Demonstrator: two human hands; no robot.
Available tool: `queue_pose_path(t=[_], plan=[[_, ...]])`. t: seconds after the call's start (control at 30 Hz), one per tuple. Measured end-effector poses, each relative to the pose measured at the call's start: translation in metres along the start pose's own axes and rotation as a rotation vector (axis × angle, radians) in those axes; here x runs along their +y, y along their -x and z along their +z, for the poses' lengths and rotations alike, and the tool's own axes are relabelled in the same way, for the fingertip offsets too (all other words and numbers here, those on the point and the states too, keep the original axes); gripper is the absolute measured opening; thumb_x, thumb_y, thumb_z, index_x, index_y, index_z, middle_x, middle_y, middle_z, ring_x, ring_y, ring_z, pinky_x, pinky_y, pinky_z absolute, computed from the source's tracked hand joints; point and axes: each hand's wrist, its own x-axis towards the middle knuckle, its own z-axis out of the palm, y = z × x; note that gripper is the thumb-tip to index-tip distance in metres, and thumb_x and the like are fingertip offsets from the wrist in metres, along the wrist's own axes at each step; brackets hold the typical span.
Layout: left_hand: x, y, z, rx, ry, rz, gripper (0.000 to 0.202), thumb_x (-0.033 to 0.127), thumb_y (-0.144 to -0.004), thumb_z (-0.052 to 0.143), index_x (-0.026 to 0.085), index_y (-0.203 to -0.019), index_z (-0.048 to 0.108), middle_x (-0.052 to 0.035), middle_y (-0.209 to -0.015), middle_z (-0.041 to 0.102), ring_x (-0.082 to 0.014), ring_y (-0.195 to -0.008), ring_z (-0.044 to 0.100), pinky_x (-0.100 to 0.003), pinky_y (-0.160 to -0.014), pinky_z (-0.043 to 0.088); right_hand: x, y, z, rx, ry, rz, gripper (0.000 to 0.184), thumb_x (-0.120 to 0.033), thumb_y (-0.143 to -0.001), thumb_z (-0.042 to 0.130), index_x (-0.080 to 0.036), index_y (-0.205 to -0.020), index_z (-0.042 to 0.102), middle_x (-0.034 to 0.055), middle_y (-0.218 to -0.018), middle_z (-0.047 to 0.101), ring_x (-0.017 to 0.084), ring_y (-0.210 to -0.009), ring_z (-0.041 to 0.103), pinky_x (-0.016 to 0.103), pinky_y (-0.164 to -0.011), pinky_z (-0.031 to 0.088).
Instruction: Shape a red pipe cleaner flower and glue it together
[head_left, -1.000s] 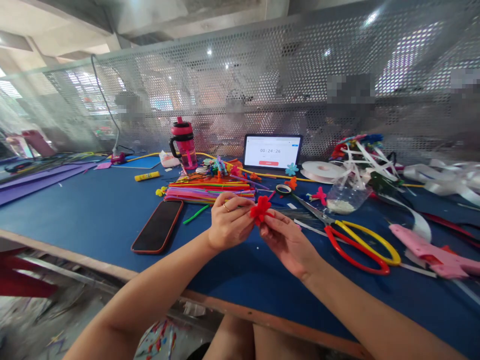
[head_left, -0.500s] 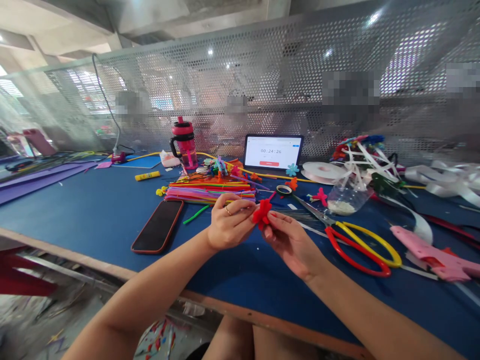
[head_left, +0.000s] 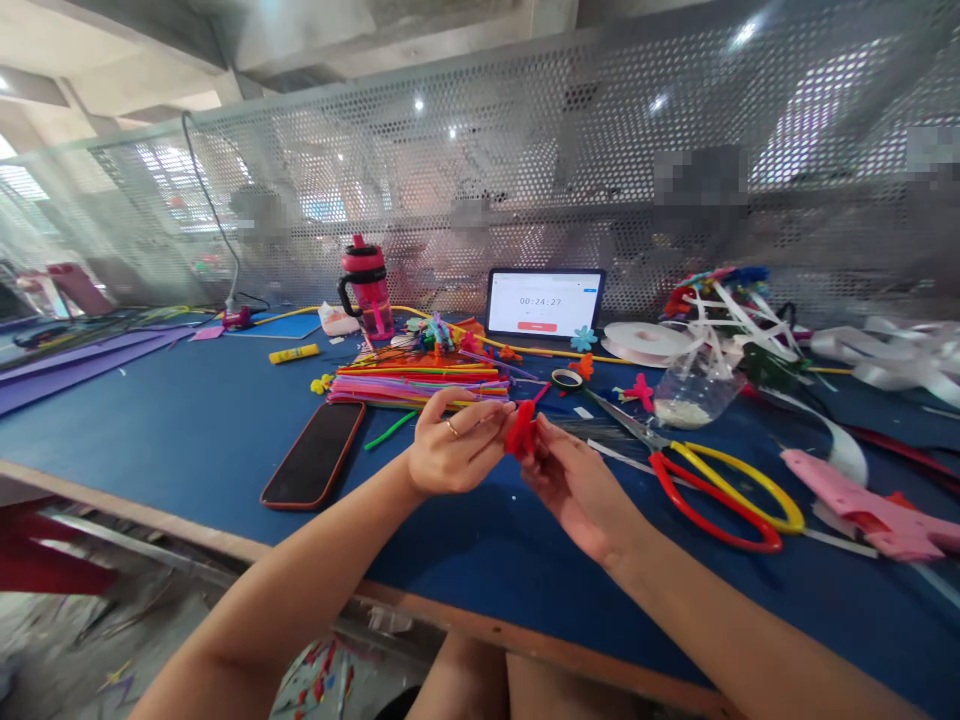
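Note:
A small red pipe-cleaner flower [head_left: 520, 429] is held above the blue table [head_left: 187, 430], pinched from both sides. My left hand [head_left: 450, 450], with a ring on one finger, grips its left side with curled fingertips. My right hand [head_left: 574, 490] pinches its right side from below. A stack of coloured pipe cleaners [head_left: 416, 384] lies just behind my hands.
A phone [head_left: 315, 452] lies face up at the left. Red and yellow scissors [head_left: 712, 490] and a pink glue gun [head_left: 870, 505] lie at the right. A tablet [head_left: 545, 302], a pink bottle [head_left: 365, 285], a tape roll [head_left: 566, 379], white ribbon [head_left: 645, 340] and a mesh screen stand behind.
The red flower has turned edge-on between my fingers and my hands have closed in on it slightly. The tablet's timer went from 00:24:26 to 00:24:27.

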Motion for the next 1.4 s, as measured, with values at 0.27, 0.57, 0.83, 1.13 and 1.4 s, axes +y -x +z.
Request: queue_pose_path(t=[0.27,0.57,0.83,1.13,1.4], plan=[[0.007,-0.003,0.004,-0.02,-0.078,0.103,0.011,0.014,-0.08,0.054,0.018,-0.082,0.064,-0.0019,-0.091,0.071,-0.0141,-0.096,0.061,-0.033,-0.079,0.048,0.007,0.002,0.001,0.052,0.048,-0.123,0.026,-0.044,-0.062,0.072,-0.021,-0.069,0.061,-0.0048,-0.056,0.054,0.008,-0.048,0.042,0.023,-0.047,0.034],[0.009,-0.003,0.006,-0.011,-0.074,0.078,0.009,0.014,-0.08,0.055,0.019,-0.079,0.063,-0.0007,-0.09,0.071,-0.0131,-0.095,0.061,-0.033,-0.079,0.046,0.006,0.0,-0.001,0.038,0.06,-0.112,0.032,-0.05,-0.061,0.071,-0.021,-0.063,0.057,-0.0055,-0.05,0.048,0.008,-0.046,0.04,0.024,-0.048,0.034],[0.0,-0.001,0.002,-0.014,-0.07,0.015,0.008,0.012,-0.077,0.059,0.018,-0.082,0.063,-0.0009,-0.088,0.071,-0.0138,-0.092,0.063,-0.033,-0.079,0.044,0.006,0.004,-0.005,-0.109,0.464,-0.234,0.039,-0.055,-0.078,0.052,-0.019,-0.064,0.056,-0.0008,-0.05,0.055,0.01,-0.046,0.044,0.024,-0.046,0.028],[0.004,0.0,0.009,0.038,0.044,-0.166,0.013,0.015,-0.075,0.061,0.021,-0.086,0.062,0.003,-0.075,0.071,-0.013,-0.082,0.064,-0.032,-0.078,0.043,0.006,0.006,-0.011,-0.224,0.758,-0.457,0.027,-0.038,-0.091,0.039,-0.019,-0.075,0.049,-0.0023,-0.061,0.056,0.009,-0.056,0.049,0.023,-0.056,0.036],[0.007,-0.007,0.006,0.048,0.098,-0.216,0.007,0.013,-0.074,0.06,0.02,-0.075,0.06,0.0036,-0.071,0.07,-0.0129,-0.076,0.064,-0.031,-0.075,0.043,0.002,0.01,-0.01,-0.223,0.989,-0.613,0.032,-0.032,-0.092,0.035,-0.019,-0.066,0.047,-0.0016,-0.059,0.056,0.009,-0.055,0.049,0.024,-0.057,0.035]])
